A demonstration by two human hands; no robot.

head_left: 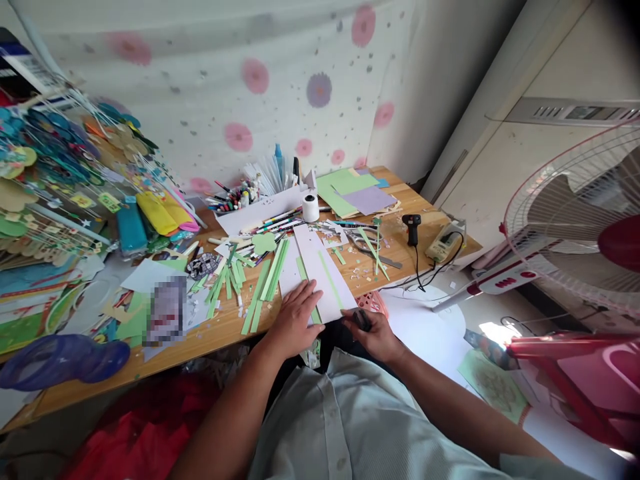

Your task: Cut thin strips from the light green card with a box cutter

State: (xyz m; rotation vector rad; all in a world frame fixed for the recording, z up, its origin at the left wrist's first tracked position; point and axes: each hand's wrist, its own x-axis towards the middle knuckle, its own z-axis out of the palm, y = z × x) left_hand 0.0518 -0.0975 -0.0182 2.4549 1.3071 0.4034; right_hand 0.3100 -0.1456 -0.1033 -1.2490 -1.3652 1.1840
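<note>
White card sheet (pixel 320 270): lying under the left fingers, stretching away from them along the wooden desk (pixel 220 327).
Left hand (pixel 296 320): pressing the sheet flat, fingers spread open.
Right hand (pixel 376 333): curling closed around a small dark tool (pixel 363 320) at the sheet's near corner.
Green paper strips (pixel 265 283): lying just left of the left fingers.
Scissors (pixel 361 243): resting beyond the right fingers.

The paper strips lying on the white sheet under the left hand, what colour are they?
Green, clearest in the head view: paper strips lie along the white sheet pressed by the left hand.
</note>
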